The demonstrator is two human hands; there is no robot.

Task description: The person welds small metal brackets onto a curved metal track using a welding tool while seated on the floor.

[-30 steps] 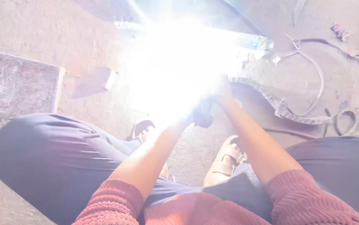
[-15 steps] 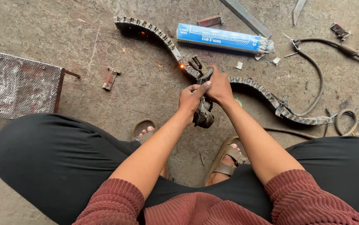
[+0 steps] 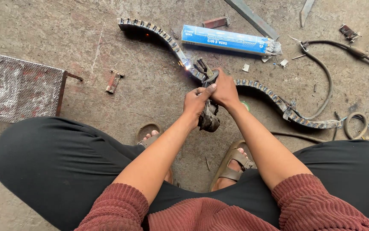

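My left hand (image 3: 197,99) and my right hand (image 3: 224,90) are both wrapped around a dark welding electrode holder (image 3: 208,116), its jaws (image 3: 203,68) pointing away from me. The tip touches a curved, ribbed metal strip (image 3: 274,99) that snakes across the floor from upper left to right. A small bright glow (image 3: 187,66) shows on the strip just left of the jaws. A long blue box of welding rods (image 3: 225,39) lies just beyond the strip.
A perforated metal tray (image 3: 15,87) sits at the left. A small metal offcut (image 3: 114,81) lies near it. Cables (image 3: 328,70) loop at the right, and flat metal bars (image 3: 253,13) lie at the top. My sandalled feet (image 3: 231,164) rest below the hands.
A blinding white flash filled the view a second ago; it has died down to a small glow on the strip. My hands stay on the holder at the same spot.
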